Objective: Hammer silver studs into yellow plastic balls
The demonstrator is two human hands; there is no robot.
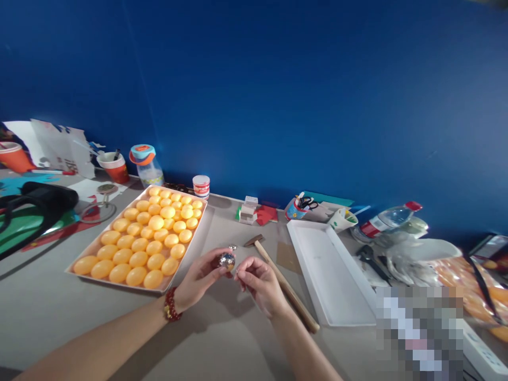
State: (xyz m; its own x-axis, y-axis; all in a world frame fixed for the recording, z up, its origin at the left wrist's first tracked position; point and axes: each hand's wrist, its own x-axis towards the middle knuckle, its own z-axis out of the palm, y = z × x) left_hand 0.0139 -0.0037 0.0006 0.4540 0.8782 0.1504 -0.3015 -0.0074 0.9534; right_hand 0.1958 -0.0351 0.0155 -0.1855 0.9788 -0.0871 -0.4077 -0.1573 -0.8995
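Note:
My left hand (203,276) grips a shiny silver ball (226,261) between thumb and fingers, above the table. A small shiny metal piece (233,247) shows just behind the ball; I cannot tell whether the two are joined. Close to the ball's right side is my right hand (260,283), its thumb and fingertips pressed together. Whatever sits in that pinch is too small or hidden to make out. Left of my hands lies a shallow box (180,267) filled with rows of orange balls (138,258). A hammer (283,283) with a wooden handle lies just beyond and right of my right hand.
On the right is a long white tray (337,275), with a plastic bottle (391,218) and a white glove (408,264) past it. Along the blue wall stand a pen cup (296,208), a small white box (248,211), a round tub (201,186) and a lidded jug (146,165).

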